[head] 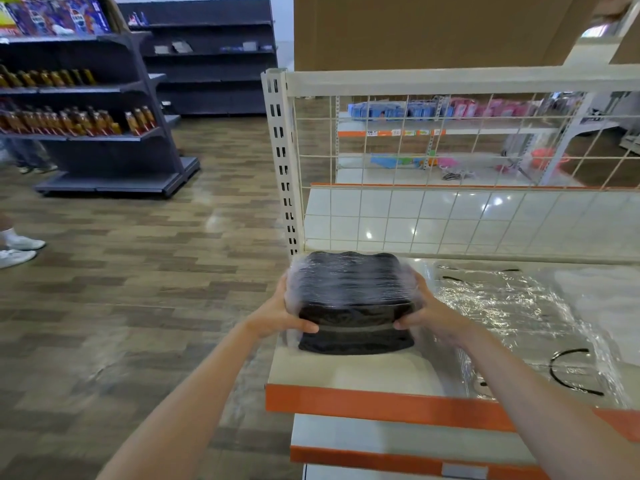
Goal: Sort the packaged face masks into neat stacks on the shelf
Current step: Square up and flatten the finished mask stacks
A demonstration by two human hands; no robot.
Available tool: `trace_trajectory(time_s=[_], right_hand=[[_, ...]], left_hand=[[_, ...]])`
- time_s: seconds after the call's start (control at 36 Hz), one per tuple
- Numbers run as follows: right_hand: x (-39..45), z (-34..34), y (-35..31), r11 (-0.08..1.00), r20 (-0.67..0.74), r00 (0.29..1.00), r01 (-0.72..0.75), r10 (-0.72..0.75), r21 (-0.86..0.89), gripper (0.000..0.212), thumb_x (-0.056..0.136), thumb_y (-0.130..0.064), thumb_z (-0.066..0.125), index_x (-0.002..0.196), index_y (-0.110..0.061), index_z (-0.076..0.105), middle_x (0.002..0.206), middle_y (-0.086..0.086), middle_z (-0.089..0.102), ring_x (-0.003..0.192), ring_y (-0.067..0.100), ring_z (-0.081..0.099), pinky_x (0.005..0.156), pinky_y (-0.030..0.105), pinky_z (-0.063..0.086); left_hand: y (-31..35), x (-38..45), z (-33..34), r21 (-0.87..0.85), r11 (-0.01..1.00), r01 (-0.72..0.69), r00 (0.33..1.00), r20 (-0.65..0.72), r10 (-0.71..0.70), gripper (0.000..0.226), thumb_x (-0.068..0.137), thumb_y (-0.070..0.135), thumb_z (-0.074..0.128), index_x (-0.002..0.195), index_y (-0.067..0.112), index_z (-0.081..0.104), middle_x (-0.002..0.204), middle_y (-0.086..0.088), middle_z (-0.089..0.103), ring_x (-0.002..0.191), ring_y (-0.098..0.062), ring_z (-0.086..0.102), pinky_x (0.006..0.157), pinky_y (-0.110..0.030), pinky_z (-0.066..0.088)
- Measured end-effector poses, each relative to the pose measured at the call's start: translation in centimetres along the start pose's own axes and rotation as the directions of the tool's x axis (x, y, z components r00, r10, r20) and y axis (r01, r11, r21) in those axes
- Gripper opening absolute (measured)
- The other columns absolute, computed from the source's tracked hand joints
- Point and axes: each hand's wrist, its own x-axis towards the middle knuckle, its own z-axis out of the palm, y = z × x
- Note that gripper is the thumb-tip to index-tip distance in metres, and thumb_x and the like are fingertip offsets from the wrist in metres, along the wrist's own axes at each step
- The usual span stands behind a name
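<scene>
White shelf, black mask stack (plastic-wrapped) clamped between left hand and right hand.

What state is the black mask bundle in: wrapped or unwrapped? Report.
Wrapped: glossy clear film covers the black mask bundle, gripped by left hand and right hand.
</scene>
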Motion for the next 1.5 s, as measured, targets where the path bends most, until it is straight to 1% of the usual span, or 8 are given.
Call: trace_trajectory(time_s=[0.08, 0.25, 0.47, 0.67, 0.83, 1.03, 1.36, 1.5], right_hand=[[0.3, -0.1, -0.5, 0.999, -0.004, 0.999, -0.033, 0.033, -0.043, 0.107, 0.073, 0.018, 0.062, 0.146, -0.031, 0.002, 0.143, -0.007, 0.018, 0.133, 0.021, 0.027, 0.097, 0.025, 0.029], [0.6, -0.2, -0.9, 0.995, -0.006, 0.997, -0.083, 0.083, -0.052, 0.101, 0.076, 0.020, 0.058, 0.150, -0.023, 0.003, 0.143, -0.010, 0.012, 0.127, 0.013, 0.025, 0.081, 0.017, 0.031], [2.1, -0.6, -0.2, 0.974, -0.016, 0.982, -0.191, 0.190, -0.124, 0.122, 0.070, 0.013, 0.068, 0.147, -0.030, -0.016, 0.154, 0.016, 0.020, 0.137, 0.034, 0.028, 0.111, 0.043, 0.025], [2.5, -0.1, -0.5, 0.966, -0.072, 0.976, -0.213, 0.205, -0.148, 0.120, 0.067, 0.010, 0.068, 0.147, -0.030, -0.011, 0.150, 0.019, 0.028, 0.131, 0.036, 0.038, 0.110, 0.054, 0.028], [2.5, -0.2, -0.2, 0.977, -0.058, 0.982, -0.184, 0.178, -0.113, 0.117, 0.070, 0.013, 0.067, 0.148, -0.030, -0.009, 0.143, 0.011, 0.036, 0.123, 0.029, 0.041, 0.104, 0.041, 0.034], [1.9, -0.2, 0.1, 0.988, -0.070, 0.988, -0.135, 0.140, 0.073, 0.113, 0.071, 0.012, 0.068, 0.148, -0.037, 0.001, 0.157, 0.013, 0.000, 0.144, 0.030, 0.010, 0.113, 0.043, 0.019], [1.9, 0.8, 0.4, 0.993, -0.151, 0.981, -0.116, 0.120, 0.032, 0.111, 0.074, 0.008, 0.069, 0.150, -0.032, -0.001, 0.157, 0.016, 0.004, 0.143, 0.030, 0.014, 0.113, 0.044, 0.020], [2.0, 0.8, 0.2, 0.992, -0.168, 0.980, -0.118, 0.108, -0.050, 0.107, 0.076, 0.005, 0.070, 0.150, -0.027, -0.001, 0.157, 0.014, 0.008, 0.142, 0.032, 0.019, 0.112, 0.043, 0.023]], left_hand=[[0.6, 0.2, -0.1, 0.027, 0.999, 0.029, 1.000, 0.007, -0.029, 0.120, 0.065, -0.006, 0.079, 0.150, 0.019, -0.001, 0.150, 0.000, 0.015, 0.136, -0.022, 0.025, 0.115, -0.040, 0.024], [0.9, 0.7, -0.4, 0.074, 0.994, 0.078, 0.997, 0.021, -0.080, 0.118, 0.069, 0.001, 0.078, 0.150, 0.016, -0.007, 0.157, -0.002, -0.004, 0.144, -0.023, 0.010, 0.118, -0.040, 0.013], [0.7, 1.2, -0.5, 0.027, 0.994, 0.105, 0.994, -0.014, -0.104, 0.117, 0.070, 0.004, 0.079, 0.150, 0.018, -0.005, 0.156, -0.004, 0.014, 0.143, -0.022, 0.017, 0.116, -0.036, 0.017], [1.2, 1.6, -0.5, 0.106, 0.992, 0.072, 0.997, -0.028, -0.069, 0.119, 0.063, 0.017, 0.086, 0.150, 0.020, 0.005, 0.155, -0.004, 0.016, 0.142, -0.024, 0.020, 0.118, -0.045, 0.016], [0.6, 1.6, -0.6, -0.015, 0.997, 0.082, 0.996, -0.032, -0.082, 0.117, 0.072, 0.008, 0.079, 0.150, 0.022, -0.007, 0.156, -0.003, 0.012, 0.142, -0.022, 0.018, 0.114, -0.035, 0.018], [0.1, 1.5, -1.0, -0.059, 0.998, 0.017, 0.998, -0.064, -0.021, 0.118, 0.070, 0.013, 0.081, 0.150, 0.026, -0.004, 0.158, 0.000, -0.002, 0.145, -0.023, 0.007, 0.117, -0.042, 0.014], [-0.4, 2.0, -0.4, 0.065, 0.997, 0.032, 0.992, -0.121, -0.024, 0.122, 0.061, 0.033, 0.085, 0.150, 0.024, 0.002, 0.147, -0.027, 0.025, 0.136, -0.040, 0.028, 0.115, -0.047, 0.025], [-0.6, 2.2, -0.1, 0.119, 0.993, 0.017, 0.991, -0.134, -0.001, 0.114, 0.065, 0.034, 0.084, 0.149, 0.017, 0.009, 0.150, -0.009, 0.029, 0.138, -0.022, 0.030, 0.116, -0.038, 0.022]])
